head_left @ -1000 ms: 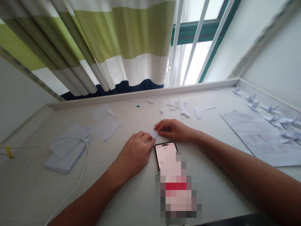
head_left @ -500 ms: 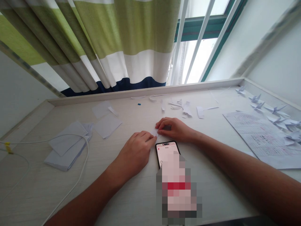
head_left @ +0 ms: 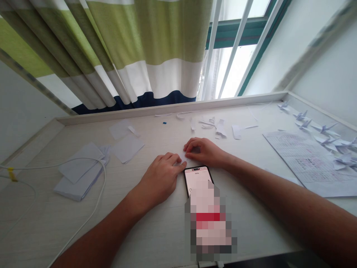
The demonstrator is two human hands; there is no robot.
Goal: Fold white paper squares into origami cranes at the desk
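Observation:
A small white piece of folded paper [head_left: 183,156] lies on the table between my hands, mostly covered by fingers. My left hand [head_left: 161,178] rests on the table, its curled fingers and thumb at the paper's left and near edge. From the other side, my right hand [head_left: 203,152] pinches the paper with its thumb and fingertips. A phone [head_left: 196,180] with a lit screen lies just on the near side of the paper; its lower part is blurred out.
Stacked paper squares [head_left: 80,171] lie left, near a white cable [head_left: 104,178]. Loose sheets [head_left: 128,149] and paper scraps [head_left: 213,124] lie farther back. On the right are a printed sheet [head_left: 295,156] and several folded paper cranes [head_left: 325,128]. A raised rim [head_left: 173,109] edges the table.
My left fingers and thumb have shifted slightly at the paper. My right hand stays pinched on it. The whole view has moved a little.

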